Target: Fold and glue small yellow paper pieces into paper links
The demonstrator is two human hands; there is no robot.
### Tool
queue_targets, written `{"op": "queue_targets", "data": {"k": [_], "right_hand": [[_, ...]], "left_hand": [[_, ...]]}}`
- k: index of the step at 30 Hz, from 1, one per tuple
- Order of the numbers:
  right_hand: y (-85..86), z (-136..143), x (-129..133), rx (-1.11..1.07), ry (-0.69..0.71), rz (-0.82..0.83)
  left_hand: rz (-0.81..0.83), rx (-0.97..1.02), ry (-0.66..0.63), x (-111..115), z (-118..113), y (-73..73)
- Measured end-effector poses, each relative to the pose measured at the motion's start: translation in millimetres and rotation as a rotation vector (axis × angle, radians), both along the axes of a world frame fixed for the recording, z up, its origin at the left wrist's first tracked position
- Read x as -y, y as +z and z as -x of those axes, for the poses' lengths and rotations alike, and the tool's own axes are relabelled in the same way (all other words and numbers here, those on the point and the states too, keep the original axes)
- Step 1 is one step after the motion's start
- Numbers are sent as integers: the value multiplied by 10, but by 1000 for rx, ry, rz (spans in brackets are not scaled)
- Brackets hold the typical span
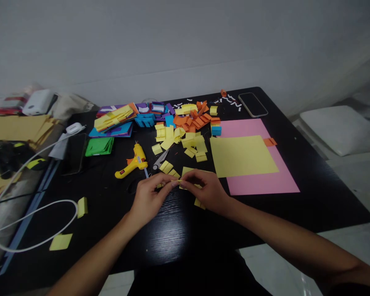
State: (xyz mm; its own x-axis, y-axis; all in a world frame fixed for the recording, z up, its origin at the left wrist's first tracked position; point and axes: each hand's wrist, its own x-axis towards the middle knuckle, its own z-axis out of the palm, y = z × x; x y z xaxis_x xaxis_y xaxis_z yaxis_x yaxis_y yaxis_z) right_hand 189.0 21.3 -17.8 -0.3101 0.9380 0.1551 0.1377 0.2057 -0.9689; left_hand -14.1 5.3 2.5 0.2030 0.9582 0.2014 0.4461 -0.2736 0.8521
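Observation:
Between my fingertips, low over the black table, is a small piece of yellow paper (179, 181). My left hand (151, 193) pinches its left end, with thumb and forefinger together. My right hand (205, 189) pinches the right end the same way. Small folded yellow paper pieces (165, 167) lie just beyond my hands, and another folded piece (200, 203) is partly under my right hand. Grey scissors (160, 160) rest beyond my left hand, partly among the papers. A yellow glue gun (135, 161) lies to their left.
Large yellow (243, 156) and pink sheets (262, 187) lie at right, a phone (253, 105) behind them. Orange paper pieces (197, 119) are heaped at the back, beside a folded yellow stack (115, 117). Green paper (99, 146) and a white cable (70, 201) are at left.

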Motion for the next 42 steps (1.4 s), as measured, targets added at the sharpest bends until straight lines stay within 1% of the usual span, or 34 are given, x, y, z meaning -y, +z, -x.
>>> {"op": "queue_targets", "data": {"k": [4, 9, 12, 17, 23, 29, 33, 37, 42], "right_hand": [[-14, 1, -7, 23, 13, -32], [3, -9, -12, -8, 20, 7], [16, -18, -9, 38, 55, -6], [16, -26, -9, 65, 39, -25], [22, -16, -1, 47, 47, 2], [31, -25, -13, 6, 61, 1], [53, -16, -14, -4, 62, 29], [53, -4, -3, -18, 52, 32], [51, -11, 0, -19, 37, 51]], "left_hand": [[19, 26, 17, -5, -25, -4], [39, 42, 25, -1, -29, -8], [57, 43, 15, -1, -24, -9], [72, 13, -7, -17, -7, -6], [60, 11, -5, -14, -8, -24], [80, 25, -22, -14, 3, -18], [66, -4, -42, -13, 12, 2], [12, -18, -42, -4, 10, 17], [2, -19, -35, -20, 14, 4]]}}
